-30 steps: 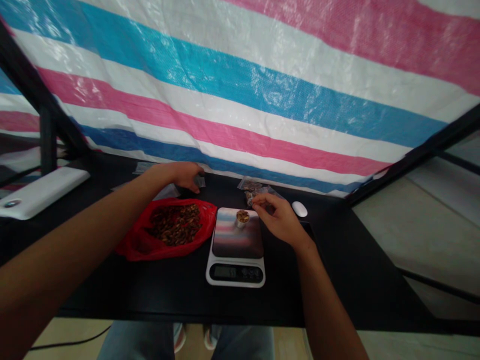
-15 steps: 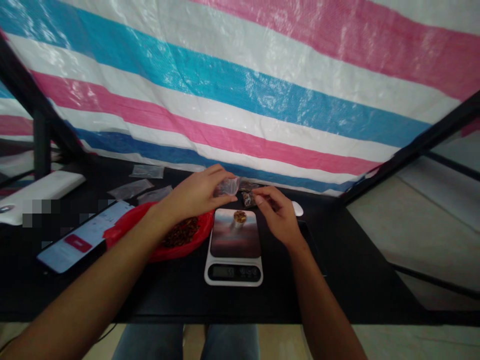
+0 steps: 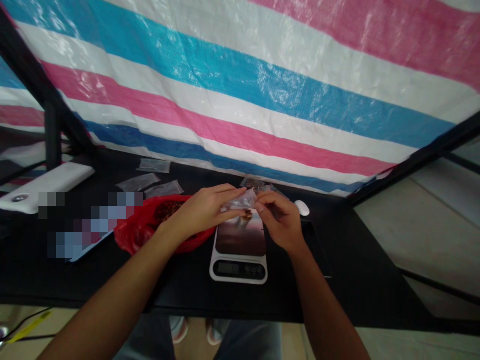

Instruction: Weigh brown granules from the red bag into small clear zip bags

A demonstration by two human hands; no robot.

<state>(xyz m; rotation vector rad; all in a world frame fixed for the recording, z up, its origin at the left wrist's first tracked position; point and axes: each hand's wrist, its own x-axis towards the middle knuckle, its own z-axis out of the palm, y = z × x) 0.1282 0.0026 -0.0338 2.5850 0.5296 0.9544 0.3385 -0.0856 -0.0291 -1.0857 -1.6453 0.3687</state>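
Our half-curled left hand (image 3: 206, 209) grips a small clear plastic bag (image 3: 242, 200); our right hand (image 3: 280, 216) pinches its edge; keep mouth taut.

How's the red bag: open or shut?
Open: the red bag is spread at the mouth, with brown pieces showing inside; the left hand blocks part of the view.

The held bag (image 3: 243, 200) is clear, glossy plastic film. The scale's plate (image 3: 240, 242) looks like smooth, reflective metal, its casing (image 3: 238, 279) smooth white plastic. The red bag (image 3: 131, 234) is thin, crinkled, shiny plastic; the striped sheet (image 3: 232, 92), glossy woven plastic; the desk (image 3: 180, 285), matt black.
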